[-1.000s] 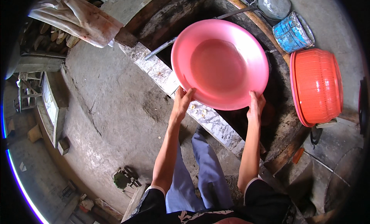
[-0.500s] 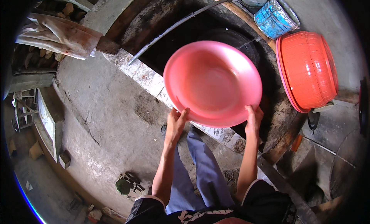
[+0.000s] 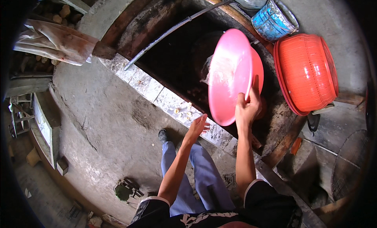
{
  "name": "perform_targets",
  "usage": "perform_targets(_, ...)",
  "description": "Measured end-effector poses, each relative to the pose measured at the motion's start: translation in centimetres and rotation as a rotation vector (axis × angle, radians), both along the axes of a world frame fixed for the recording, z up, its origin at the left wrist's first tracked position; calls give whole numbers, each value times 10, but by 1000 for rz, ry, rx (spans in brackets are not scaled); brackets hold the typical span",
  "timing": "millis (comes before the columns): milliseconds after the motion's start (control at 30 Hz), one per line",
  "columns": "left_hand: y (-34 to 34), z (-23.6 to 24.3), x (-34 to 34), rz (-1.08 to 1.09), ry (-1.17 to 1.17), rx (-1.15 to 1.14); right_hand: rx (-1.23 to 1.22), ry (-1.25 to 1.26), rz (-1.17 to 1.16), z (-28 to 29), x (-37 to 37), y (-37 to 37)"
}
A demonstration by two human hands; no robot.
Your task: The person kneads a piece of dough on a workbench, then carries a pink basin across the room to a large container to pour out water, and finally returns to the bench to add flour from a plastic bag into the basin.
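Observation:
A pink plastic basin [image 3: 226, 96] hangs tipped on its side over a dark sunken trough [image 3: 172, 67]. My right hand [image 3: 248, 110] grips its near right rim, thumb on one side and fingers on the other. Clear water [image 3: 206, 69] spills off the basin's left side into the trough. My left hand [image 3: 197, 129] is off the basin, fingers apart and holding nothing, just above the pale trough ledge [image 3: 147, 88]. Small pale scraps [image 3: 182, 111] lie on that ledge beyond the hand. The trough's bottom is too dark to make out.
A grey pipe [image 3: 178, 25] crosses the trough. On the right stand an orange-red basket [image 3: 308, 73] on its side and a blue paint-stained bucket [image 3: 273, 21]. A cloth [image 3: 59, 41] hangs at the left. A green object [image 3: 123, 190] sits on the concrete floor [image 3: 98, 106].
The basin has gone from nearly level to tipped steeply leftward, and water now runs out. My left hand has let go of the rim and drawn back; my right keeps its grip.

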State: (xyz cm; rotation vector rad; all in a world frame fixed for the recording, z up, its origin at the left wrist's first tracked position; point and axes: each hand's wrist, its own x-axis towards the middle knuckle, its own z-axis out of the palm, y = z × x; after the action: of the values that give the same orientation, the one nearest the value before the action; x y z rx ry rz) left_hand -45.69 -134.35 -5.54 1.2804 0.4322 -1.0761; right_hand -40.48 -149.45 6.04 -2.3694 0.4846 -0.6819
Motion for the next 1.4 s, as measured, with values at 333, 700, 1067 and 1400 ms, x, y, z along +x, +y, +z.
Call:
perform_targets(333,14,57,70,252,-397,-116,-415,-135,263,-1,-10,-4)
perform_targets(700,35,64,69,344,-438,-125,-450,-206,378,-15,-17,1)
perform_targets(1067,38,41,50,267,-419,-173,-365,-306,167,-24,-13,-8)
perform_targets(1400,34,45,32,183,-182,-72,549,-579,-279,20,-30,35)
